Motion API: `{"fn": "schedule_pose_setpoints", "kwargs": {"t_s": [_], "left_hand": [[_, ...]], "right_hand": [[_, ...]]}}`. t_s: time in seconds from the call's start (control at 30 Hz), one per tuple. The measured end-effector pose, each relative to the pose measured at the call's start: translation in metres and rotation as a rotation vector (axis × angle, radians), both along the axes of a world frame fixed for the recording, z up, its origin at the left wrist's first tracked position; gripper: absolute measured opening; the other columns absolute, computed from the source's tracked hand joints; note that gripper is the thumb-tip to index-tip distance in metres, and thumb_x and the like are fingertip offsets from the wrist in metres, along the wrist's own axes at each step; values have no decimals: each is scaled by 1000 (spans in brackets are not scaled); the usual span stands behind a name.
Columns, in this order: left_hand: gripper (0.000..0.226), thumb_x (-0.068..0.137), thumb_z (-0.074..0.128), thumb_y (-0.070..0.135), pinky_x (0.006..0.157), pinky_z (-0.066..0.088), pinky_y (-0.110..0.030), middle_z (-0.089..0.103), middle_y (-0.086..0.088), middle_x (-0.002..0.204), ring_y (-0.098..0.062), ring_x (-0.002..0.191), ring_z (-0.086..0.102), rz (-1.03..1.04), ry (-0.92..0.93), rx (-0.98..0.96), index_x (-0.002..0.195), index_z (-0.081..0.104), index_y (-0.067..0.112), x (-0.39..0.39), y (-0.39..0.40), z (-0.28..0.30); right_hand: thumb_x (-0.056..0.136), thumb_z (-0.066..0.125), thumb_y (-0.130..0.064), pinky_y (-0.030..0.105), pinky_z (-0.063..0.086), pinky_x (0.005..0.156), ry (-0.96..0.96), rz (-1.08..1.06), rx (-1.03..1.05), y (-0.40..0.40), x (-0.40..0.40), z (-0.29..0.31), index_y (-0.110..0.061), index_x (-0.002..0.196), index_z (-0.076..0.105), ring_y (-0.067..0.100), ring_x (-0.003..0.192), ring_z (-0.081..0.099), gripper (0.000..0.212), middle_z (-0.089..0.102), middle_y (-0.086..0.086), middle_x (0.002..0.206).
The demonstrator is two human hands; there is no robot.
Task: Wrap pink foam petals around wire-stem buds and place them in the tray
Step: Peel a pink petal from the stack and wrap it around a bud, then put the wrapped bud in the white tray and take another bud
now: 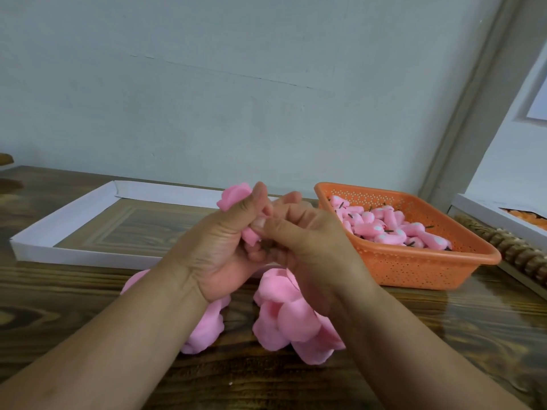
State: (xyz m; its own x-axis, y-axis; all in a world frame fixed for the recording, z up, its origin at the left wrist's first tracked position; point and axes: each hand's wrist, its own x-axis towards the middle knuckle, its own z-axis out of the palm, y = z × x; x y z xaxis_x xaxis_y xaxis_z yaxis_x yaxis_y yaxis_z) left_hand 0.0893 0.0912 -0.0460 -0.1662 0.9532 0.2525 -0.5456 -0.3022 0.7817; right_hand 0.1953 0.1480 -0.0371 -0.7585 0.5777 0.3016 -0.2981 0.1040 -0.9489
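Note:
Both hands meet above the wooden table. My left hand [228, 247] grips a pink foam petal [235, 196] that sticks up past its fingers, and more pink foam shows under its thumb. My right hand [305, 235] pinches the same piece from the right; any wire stem inside is hidden by the fingers. A heap of loose pink petals [284, 315] lies on the table below my wrists. The white flat tray [74, 220] sits at the left with nothing visible in it. An orange perforated basket [414, 261] at the right holds several pink buds with dark wire stems [393, 229].
A white box [491, 214] with orange contents stands at the far right edge, beside a brown beaded object [515, 250]. A pale wall rises directly behind the table. Bare wood [266, 386] shows along the near edge.

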Motion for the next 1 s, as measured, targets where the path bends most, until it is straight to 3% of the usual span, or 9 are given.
{"fn": "schedule_pose_setpoints", "kwargs": {"t_s": [0.13,0.2,0.27,0.43,0.53,0.67,0.8,0.9,1.0], "left_hand": [[26,72,62,32,55,55,-23,60,-3,54,-12,62,66,128,-166,6,56,49,17,9,3,5],[40,74,60,30,55,55,-22,38,2,45,-13,72,59,211,-204,24,71,21,23,13,6,4],[38,73,62,30,58,55,-22,37,2,49,-15,85,61,241,-204,36,64,25,23,16,8,3],[21,69,63,33,57,55,-22,65,3,59,-10,73,72,228,-87,-14,66,48,18,17,8,4],[30,66,63,43,44,44,-19,60,-9,74,-12,50,57,249,88,-123,67,45,19,12,8,6],[31,68,59,48,38,31,-14,69,-7,92,-8,41,48,158,257,-133,58,52,20,6,4,10],[31,74,56,48,46,38,-21,64,-3,66,-13,48,51,166,396,-126,63,52,19,-6,2,13],[25,87,54,43,69,45,-31,67,0,72,-12,70,63,381,434,-291,75,50,22,-42,5,20],[30,97,48,37,63,36,-27,55,-1,68,-12,64,50,665,619,-516,72,48,21,-100,2,20]], "right_hand": [[74,74,-11,43,56,69,-130,-351,517,-6,-1,-2,-6,82,67,19,63,64,12,67,10,67],[73,72,-15,29,49,70,-169,-486,733,-9,-3,-5,-10,75,64,12,53,56,10,60,-1,56],[74,70,-15,15,31,74,-177,-596,842,-10,-5,-7,-9,66,60,12,47,48,14,51,-5,48],[75,70,-8,1,38,61,-97,-507,576,-9,-6,-7,-10,61,58,7,44,50,18,55,-2,46],[77,67,2,22,48,53,-46,-277,228,-2,-4,-5,-9,59,60,11,47,55,22,59,4,51],[81,61,2,22,49,48,-28,-42,-123,3,-4,-2,-4,60,62,15,45,53,22,58,9,53],[81,66,-4,24,53,54,-152,22,-5,12,0,4,-3,70,65,15,55,58,11,64,7,64],[80,69,-8,27,52,57,-199,-195,105,32,9,11,-5,80,66,13,60,59,4,66,3,71],[81,68,-8,27,49,58,-188,-403,97,56,23,15,-6,84,66,12,62,59,4,62,6,77]]}}
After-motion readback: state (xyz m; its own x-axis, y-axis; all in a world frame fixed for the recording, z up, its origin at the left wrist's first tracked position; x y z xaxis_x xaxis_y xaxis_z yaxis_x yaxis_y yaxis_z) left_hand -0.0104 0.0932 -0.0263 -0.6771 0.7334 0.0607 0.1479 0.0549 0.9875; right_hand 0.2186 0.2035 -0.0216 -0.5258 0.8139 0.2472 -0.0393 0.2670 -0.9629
